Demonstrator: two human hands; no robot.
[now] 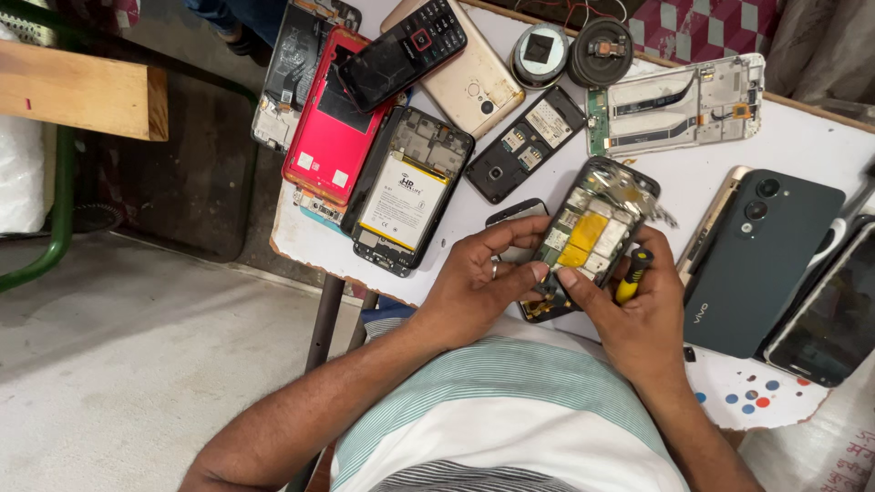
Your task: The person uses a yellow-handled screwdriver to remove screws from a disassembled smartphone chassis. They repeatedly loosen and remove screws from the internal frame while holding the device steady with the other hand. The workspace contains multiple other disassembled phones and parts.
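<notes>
A: What's on the table (802, 137)?

B: White top, chipped edges, crowded with phones. Biggest is a dark green smartphone (761, 260), back up, at the right. Another dark phone (834, 314) lies screen up just right of it.

A: Left side?

B: Red-backed phone (328, 128) with a black keypad phone (401, 50) lying across its top. Beside it an open phone showing a white battery (406, 196). Gold phone (469, 73) behind, back up. A small black open-backed handset (524, 141) sits mid-table. A bare white phone frame (679, 105) is at the far right rear, with two round parts (570, 50) to its left.

A: And the one being worked on?

B: Opened phone (592, 228), yellow patch on its board, near the table's front edge, tilted up off the surface. Left hand (478, 282) grips its lower left side, thumb and fingers wrapped on it, ring on one finger. Right hand (638, 314) is closed around a yellow-and-black screwdriver (631, 278), index finger pressing the phone's lower end next to the left thumb.

A: Screwdriver tip?

B: Hidden behind the fingers. Can't tell where it lands.

A: Anything else?

B: The person wears a striped green and white shirt (510, 401). Wooden bench (77, 91) at upper left, off the table.
</notes>
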